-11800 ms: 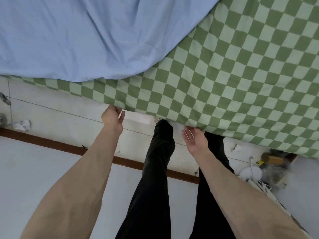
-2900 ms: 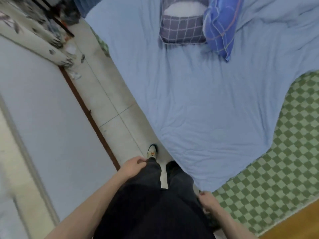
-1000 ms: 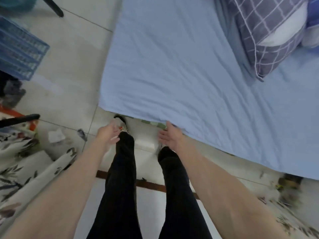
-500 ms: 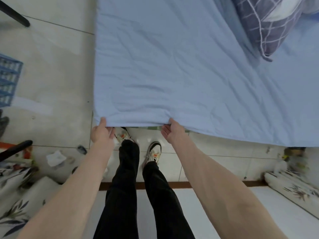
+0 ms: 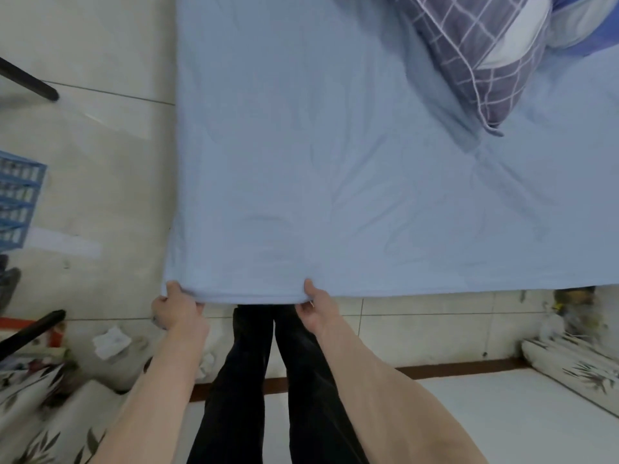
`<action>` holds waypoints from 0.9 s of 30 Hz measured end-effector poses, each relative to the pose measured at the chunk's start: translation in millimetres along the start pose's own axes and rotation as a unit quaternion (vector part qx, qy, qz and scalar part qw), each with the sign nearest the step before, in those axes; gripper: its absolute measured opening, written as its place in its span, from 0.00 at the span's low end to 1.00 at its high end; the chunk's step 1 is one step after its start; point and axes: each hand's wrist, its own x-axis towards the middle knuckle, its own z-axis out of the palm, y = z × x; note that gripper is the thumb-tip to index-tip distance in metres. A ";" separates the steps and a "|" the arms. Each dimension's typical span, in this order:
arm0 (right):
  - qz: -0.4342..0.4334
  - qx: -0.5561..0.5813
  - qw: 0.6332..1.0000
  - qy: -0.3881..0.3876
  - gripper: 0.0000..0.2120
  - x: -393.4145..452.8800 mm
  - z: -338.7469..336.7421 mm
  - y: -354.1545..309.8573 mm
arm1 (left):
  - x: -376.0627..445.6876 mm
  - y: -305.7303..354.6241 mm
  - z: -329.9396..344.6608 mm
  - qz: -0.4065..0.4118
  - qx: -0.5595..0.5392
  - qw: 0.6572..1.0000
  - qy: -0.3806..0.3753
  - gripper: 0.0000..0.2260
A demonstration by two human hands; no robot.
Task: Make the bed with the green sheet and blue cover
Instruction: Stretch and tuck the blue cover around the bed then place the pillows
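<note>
I look down at the bed from my head camera. The blue cover [image 5: 335, 162] lies spread over the bed and fills most of my view. Its near edge hangs just in front of my legs [image 5: 268, 380] in black trousers.

My left hand [image 5: 177, 308] grips the near left corner of the blue cover. The thumb lies on top of the cloth and the fingers curl under it. My right hand [image 5: 315, 304] grips the same near edge, a little way to the right. Its thumb is on top too, and its fingers tuck under the hem. The edge between my two hands is pulled fairly straight.

I cannot see the green sheet here; the blue cover hides the bed top.

A dark checked pillow [image 5: 475, 58] sits on the cover at the far right. Just beside it, in the corner, is a bit of a brighter blue pillow [image 5: 582, 25].

On the floor [image 5: 100, 128] to the left stands a blue plastic crate [image 5: 16, 202]. A crumpled white paper [image 5: 110, 341] lies near my left arm. Cloth with a leaf print [image 5: 40, 413] lies at the bottom left.
</note>
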 end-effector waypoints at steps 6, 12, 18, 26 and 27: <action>0.037 -0.040 0.997 0.057 0.16 14.2 11.2 5.5 | 38.9 -2.3 -15.1 -0.104 0.049 0.993 -0.040 0.04; 0.065 -0.115 0.989 0.063 0.12 24.8 -6.0 -5.6 | 54.1 -0.6 -27.1 -0.120 0.064 0.990 -0.039 0.04; 0.078 -0.327 0.940 0.064 0.08 21.0 -21.2 -19.6 | 27.7 -1.6 -24.0 -0.124 0.219 0.965 -0.081 0.10; -0.130 -0.808 0.571 -0.061 0.09 -100.0 -33.3 -55.7 | -100.3 66.2 -85.1 0.091 0.568 0.792 -0.208 0.09; -0.122 -0.815 0.563 -0.061 0.07 -121.3 -31.3 -64.0 | -119.4 79.1 -97.4 0.097 0.571 0.786 -0.216 0.08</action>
